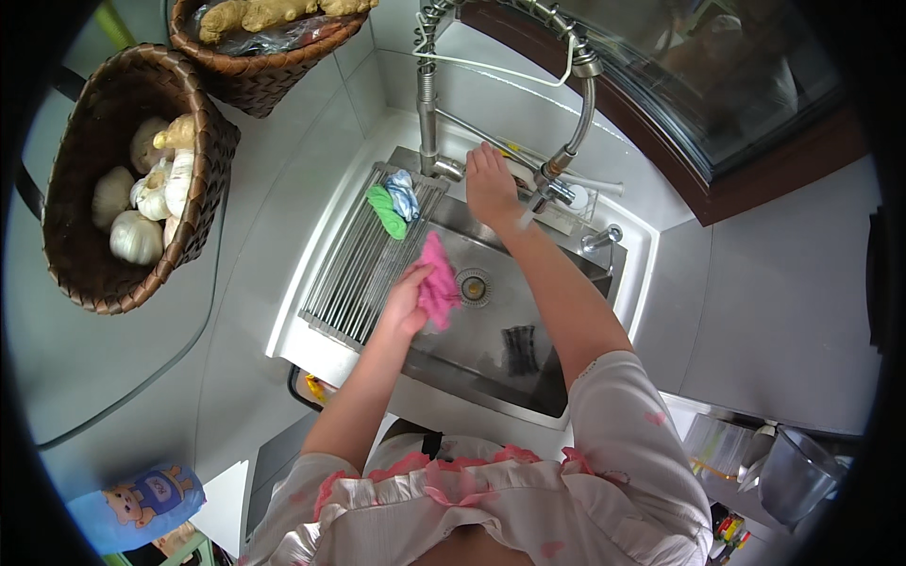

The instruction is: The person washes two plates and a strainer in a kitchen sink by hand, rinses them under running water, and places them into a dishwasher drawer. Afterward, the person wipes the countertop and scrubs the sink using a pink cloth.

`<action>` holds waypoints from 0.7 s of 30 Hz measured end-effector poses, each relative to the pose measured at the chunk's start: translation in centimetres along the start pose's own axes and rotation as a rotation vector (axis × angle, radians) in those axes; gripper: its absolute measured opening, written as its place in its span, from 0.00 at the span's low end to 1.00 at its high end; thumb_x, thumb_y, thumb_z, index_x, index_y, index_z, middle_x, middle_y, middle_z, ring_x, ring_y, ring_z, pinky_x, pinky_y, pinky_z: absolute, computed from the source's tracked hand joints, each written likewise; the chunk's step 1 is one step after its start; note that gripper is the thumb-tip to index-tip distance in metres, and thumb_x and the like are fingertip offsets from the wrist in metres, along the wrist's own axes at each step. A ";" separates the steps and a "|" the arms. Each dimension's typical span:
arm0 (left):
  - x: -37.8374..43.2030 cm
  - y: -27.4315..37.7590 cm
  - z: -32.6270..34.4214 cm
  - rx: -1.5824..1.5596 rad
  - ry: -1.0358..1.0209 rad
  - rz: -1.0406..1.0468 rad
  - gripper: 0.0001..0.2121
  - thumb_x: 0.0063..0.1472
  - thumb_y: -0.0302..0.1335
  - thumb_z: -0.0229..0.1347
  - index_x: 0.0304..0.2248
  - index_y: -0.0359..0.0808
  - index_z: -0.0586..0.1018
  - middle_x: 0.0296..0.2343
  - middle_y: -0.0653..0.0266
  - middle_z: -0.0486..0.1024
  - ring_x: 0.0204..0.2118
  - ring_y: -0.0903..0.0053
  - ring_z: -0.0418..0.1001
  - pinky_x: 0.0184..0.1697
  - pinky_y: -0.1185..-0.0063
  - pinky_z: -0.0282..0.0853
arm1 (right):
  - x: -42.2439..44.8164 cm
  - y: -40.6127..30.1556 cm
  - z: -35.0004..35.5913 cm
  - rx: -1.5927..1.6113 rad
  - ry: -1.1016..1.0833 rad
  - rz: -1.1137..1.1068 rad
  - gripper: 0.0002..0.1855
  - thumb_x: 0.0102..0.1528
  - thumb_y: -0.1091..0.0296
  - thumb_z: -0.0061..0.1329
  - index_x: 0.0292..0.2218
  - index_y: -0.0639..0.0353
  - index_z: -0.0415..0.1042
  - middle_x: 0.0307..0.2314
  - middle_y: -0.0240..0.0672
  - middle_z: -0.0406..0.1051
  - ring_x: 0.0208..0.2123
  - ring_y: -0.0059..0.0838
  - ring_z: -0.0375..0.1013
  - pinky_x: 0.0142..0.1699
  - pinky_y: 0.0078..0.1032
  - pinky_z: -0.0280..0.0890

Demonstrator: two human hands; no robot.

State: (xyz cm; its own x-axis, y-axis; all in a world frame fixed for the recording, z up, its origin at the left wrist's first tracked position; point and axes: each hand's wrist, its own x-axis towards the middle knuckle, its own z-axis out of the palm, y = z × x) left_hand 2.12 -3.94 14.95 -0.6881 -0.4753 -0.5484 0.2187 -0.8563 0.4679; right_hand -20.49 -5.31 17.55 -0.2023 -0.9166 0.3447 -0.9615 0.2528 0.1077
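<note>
My left hand (pixel 408 301) grips a crumpled pink cloth (pixel 440 281) over the stainless steel sink (pixel 467 347), left of the drain strainer (pixel 473 288). My right hand (pixel 492 185) reaches to the back of the sink, close beside the faucet's base lever (pixel 447 168). Its fingers are stretched and side by side; the palm is hidden, so contact with the lever cannot be told. A short stream of water seems to leave the spray head (pixel 545 198) above my right forearm. On the roll-up drying rack (pixel 354 272) lie a green cloth (pixel 387 212) and a blue-and-white cloth (pixel 403 194).
Two woven baskets stand on the left counter: one (pixel 78 240) with garlic bulbs (pixel 136 237), the other (pixel 265 78) with ginger (pixel 258 14). A spring-neck faucet (pixel 427 106) rises behind the sink. A wire caddy (pixel 559 216) and soap dispenser (pixel 601 238) sit at the back right.
</note>
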 end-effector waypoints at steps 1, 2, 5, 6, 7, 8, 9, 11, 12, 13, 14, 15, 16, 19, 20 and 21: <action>1.1 -0.9 0.7 -0.028 -0.021 -0.057 0.12 0.57 0.26 0.46 0.40 0.31 0.66 0.32 0.61 0.70 0.32 0.72 0.71 0.33 0.75 0.69 | -0.7 0.2 0.0 0.019 0.028 -0.002 0.24 0.47 0.70 0.38 0.46 0.74 0.58 0.46 0.49 0.58 0.53 0.43 0.51 0.58 0.33 0.45; 1.9 -1.6 1.2 -0.032 -0.021 -0.106 0.12 0.57 0.26 0.46 0.41 0.32 0.66 0.32 0.61 0.71 0.33 0.72 0.71 0.34 0.74 0.69 | -1.5 0.1 0.0 0.087 0.169 0.003 0.26 0.47 0.69 0.42 0.47 0.73 0.58 0.46 0.49 0.58 0.53 0.43 0.53 0.57 0.34 0.47; 3.9 -3.0 3.2 0.003 0.024 -0.245 0.13 0.58 0.27 0.45 0.43 0.35 0.66 0.34 0.61 0.71 0.35 0.71 0.70 0.38 0.72 0.68 | -5.1 -1.2 -2.0 0.478 0.175 0.107 0.27 0.47 0.69 0.43 0.48 0.69 0.57 0.45 0.50 0.59 0.50 0.46 0.57 0.54 0.35 0.53; 4.3 -3.2 3.7 0.026 0.022 -0.246 0.13 0.59 0.28 0.44 0.43 0.35 0.66 0.34 0.61 0.71 0.36 0.71 0.70 0.39 0.72 0.68 | -6.7 -1.5 -3.2 0.581 0.004 0.202 0.25 0.48 0.69 0.42 0.48 0.68 0.58 0.44 0.50 0.61 0.47 0.47 0.60 0.51 0.34 0.56; 4.8 -3.7 4.1 0.049 0.022 -0.248 0.13 0.59 0.29 0.44 0.43 0.34 0.65 0.34 0.61 0.71 0.36 0.71 0.70 0.39 0.72 0.68 | -8.4 -1.8 -4.1 0.685 -0.169 0.301 0.23 0.50 0.68 0.41 0.48 0.66 0.59 0.42 0.49 0.62 0.44 0.48 0.63 0.48 0.33 0.59; 5.1 -4.2 4.4 0.072 0.025 -0.249 0.13 0.60 0.29 0.43 0.44 0.34 0.65 0.35 0.61 0.71 0.36 0.71 0.70 0.39 0.72 0.68 | -9.8 -1.8 -3.9 0.783 -0.171 0.394 0.22 0.50 0.68 0.41 0.47 0.66 0.59 0.41 0.48 0.63 0.43 0.46 0.64 0.46 0.32 0.61; 5.7 -5.0 4.6 0.064 0.007 -0.268 0.14 0.60 0.30 0.43 0.43 0.34 0.65 0.35 0.61 0.71 0.36 0.71 0.70 0.39 0.72 0.68 | -11.2 -1.7 -3.2 0.877 -0.167 0.494 0.22 0.51 0.67 0.42 0.46 0.67 0.60 0.39 0.47 0.65 0.41 0.44 0.66 0.44 0.30 0.62; 7.1 -6.3 3.6 0.052 -0.009 -0.293 0.14 0.61 0.32 0.41 0.43 0.34 0.65 0.35 0.61 0.71 0.37 0.71 0.70 0.40 0.72 0.69 | -13.2 -2.4 -1.2 1.170 -0.146 0.722 0.20 0.52 0.66 0.42 0.45 0.67 0.62 0.36 0.45 0.67 0.38 0.38 0.68 0.42 0.28 0.63; 7.6 -6.8 3.2 0.078 -0.011 -0.288 0.14 0.61 0.32 0.41 0.44 0.34 0.65 0.35 0.61 0.71 0.37 0.71 0.70 0.40 0.72 0.68 | -13.7 -2.9 -0.6 1.358 -0.128 0.854 0.19 0.52 0.66 0.42 0.44 0.67 0.62 0.34 0.45 0.67 0.37 0.35 0.68 0.41 0.27 0.63; 8.1 -7.1 2.8 0.102 -0.013 -0.281 0.14 0.61 0.32 0.41 0.44 0.35 0.65 0.35 0.61 0.71 0.37 0.71 0.70 0.41 0.72 0.68 | -14.1 -3.1 -0.2 1.546 -0.108 0.984 0.18 0.52 0.66 0.42 0.43 0.67 0.63 0.33 0.44 0.68 0.36 0.32 0.69 0.40 0.25 0.63; 8.4 -7.3 2.3 0.126 -0.014 -0.272 0.14 0.61 0.33 0.41 0.44 0.35 0.65 0.35 0.62 0.71 0.37 0.71 0.70 0.42 0.71 0.68 | -14.6 -3.0 0.2 1.589 -0.128 0.994 0.18 0.52 0.66 0.41 0.42 0.67 0.64 0.33 0.46 0.68 0.37 0.32 0.69 0.40 0.25 0.63; 8.4 -7.2 2.4 0.094 -0.062 -0.281 0.14 0.61 0.33 0.41 0.43 0.35 0.66 0.35 0.62 0.71 0.37 0.71 0.70 0.41 0.72 0.68 | -14.8 -2.8 -0.3 1.629 -0.146 1.010 0.18 0.52 0.66 0.41 0.42 0.68 0.64 0.34 0.48 0.68 0.38 0.32 0.69 0.40 0.24 0.64; 8.3 -6.9 2.3 0.061 -0.110 -0.289 0.13 0.61 0.33 0.41 0.43 0.36 0.66 0.35 0.62 0.71 0.36 0.71 0.71 0.40 0.72 0.69 | -14.9 -2.7 -0.7 1.670 -0.165 1.024 0.18 0.51 0.66 0.41 0.42 0.68 0.65 0.34 0.50 0.68 0.39 0.33 0.69 0.40 0.23 0.64; 8.2 -6.4 1.5 0.030 -0.078 -0.273 0.12 0.61 0.32 0.41 0.41 0.36 0.68 0.34 0.62 0.72 0.35 0.71 0.71 0.37 0.73 0.70 | -14.0 -2.0 -2.3 1.302 -0.301 0.842 0.19 0.50 0.68 0.41 0.43 0.69 0.63 0.34 0.51 0.68 0.40 0.39 0.69 0.41 0.28 0.64; 8.1 -6.3 1.0 0.030 -0.038 -0.261 0.12 0.61 0.32 0.41 0.41 0.36 0.68 0.34 0.63 0.72 0.34 0.72 0.72 0.36 0.73 0.70 | -13.5 -2.2 -2.8 1.118 -0.439 0.711 0.19 0.50 0.69 0.40 0.43 0.68 0.63 0.36 0.52 0.67 0.41 0.41 0.68 0.43 0.29 0.63; 8.3 -6.4 0.2 0.037 -0.057 -0.246 0.11 0.59 0.30 0.43 0.39 0.36 0.69 0.32 0.63 0.72 0.32 0.72 0.72 0.34 0.74 0.70 | -12.4 -2.9 -3.8 0.932 -0.567 0.572 0.20 0.50 0.70 0.40 0.44 0.68 0.62 0.38 0.52 0.65 0.42 0.43 0.67 0.44 0.31 0.62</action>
State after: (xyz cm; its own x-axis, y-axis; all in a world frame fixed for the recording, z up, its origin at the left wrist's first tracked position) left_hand -5.12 -2.39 7.56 -0.7557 -0.2406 -0.6091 0.0152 -0.9363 0.3510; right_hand -14.49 6.45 16.48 -0.4663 -0.8105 -0.3545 -0.4262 0.5570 -0.7128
